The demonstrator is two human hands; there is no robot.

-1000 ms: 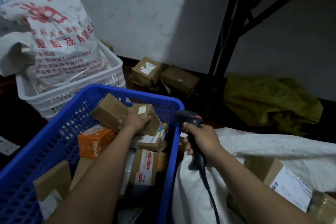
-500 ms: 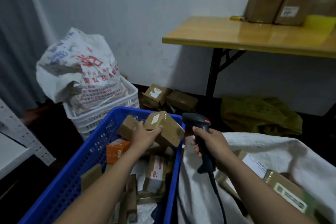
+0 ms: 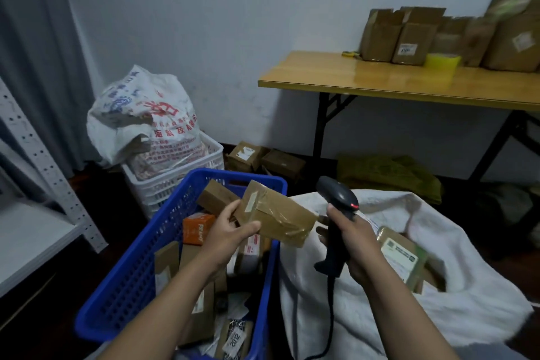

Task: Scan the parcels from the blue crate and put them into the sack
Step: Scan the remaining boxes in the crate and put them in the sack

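Observation:
My left hand (image 3: 229,231) grips a taped brown cardboard parcel (image 3: 277,213), held tilted above the right rim of the blue crate (image 3: 137,280). Several more parcels lie in the crate, among them an orange box (image 3: 197,228). My right hand (image 3: 355,242) holds a black barcode scanner (image 3: 339,202) by its handle, its head beside the parcel and a red light lit on it. The white sack (image 3: 380,310) lies open to the right, below the scanner, with labelled parcels (image 3: 401,257) inside.
A white crate (image 3: 175,181) with a printed bag (image 3: 146,126) stands behind the blue crate. Two boxes (image 3: 263,159) sit on the floor by the wall. A wooden table (image 3: 409,82) carries cardboard boxes. White shelving (image 3: 43,184) stands at left, a green sack (image 3: 388,175) under the table.
My left hand lifted the parcel out of the crate and carried it rightward toward the scanner. The camera view tilted upward. My right hand kept hold of the scanner.

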